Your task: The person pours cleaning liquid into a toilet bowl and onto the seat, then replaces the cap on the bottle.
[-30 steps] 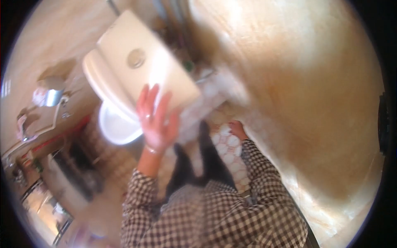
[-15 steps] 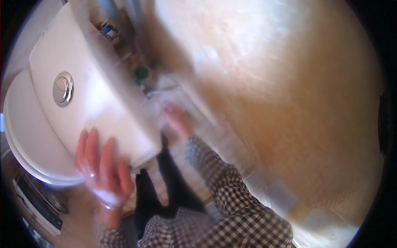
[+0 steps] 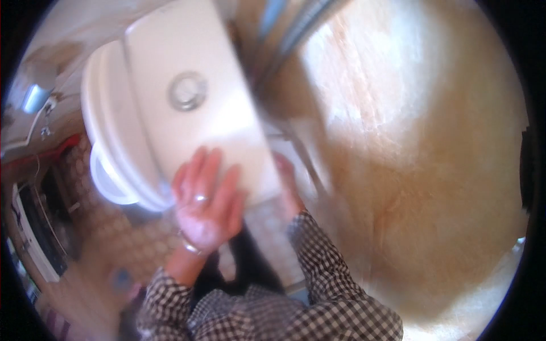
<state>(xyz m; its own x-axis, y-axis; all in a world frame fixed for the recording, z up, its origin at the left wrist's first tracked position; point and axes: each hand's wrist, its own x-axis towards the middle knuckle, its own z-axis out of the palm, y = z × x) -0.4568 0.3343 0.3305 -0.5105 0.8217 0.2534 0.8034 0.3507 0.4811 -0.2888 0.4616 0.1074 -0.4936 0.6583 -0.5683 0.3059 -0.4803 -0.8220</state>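
A white toilet tank [image 3: 227, 96] with a round silver flush button [image 3: 188, 91] on its lid takes up the upper middle. My left hand [image 3: 207, 190], with a ring and a bracelet, lies on the near end of the lid, its fingers stretched out. It holds nothing I can see. My right hand [image 3: 286, 173] reaches behind the tank, beside the wall. The tank's edge covers its fingers, and blur hides whatever it touches there. To the left of the tank is the white toilet seat and lid [image 3: 105, 113].
A beige marbled wall [image 3: 398, 170] fills the right side. Blurred grey-blue pipes [image 3: 296, 34] run behind the tank at the top. Patterned floor tiles [image 3: 151, 238] show below. At far left are a light-coloured fixture [image 3: 35, 98] and a dark item with a white edge [image 3: 40, 233].
The view has swung, so the toilet sits further right and higher. My left hand stays on the lid. My right hand, seen more fully before, is now partly covered by the tank.
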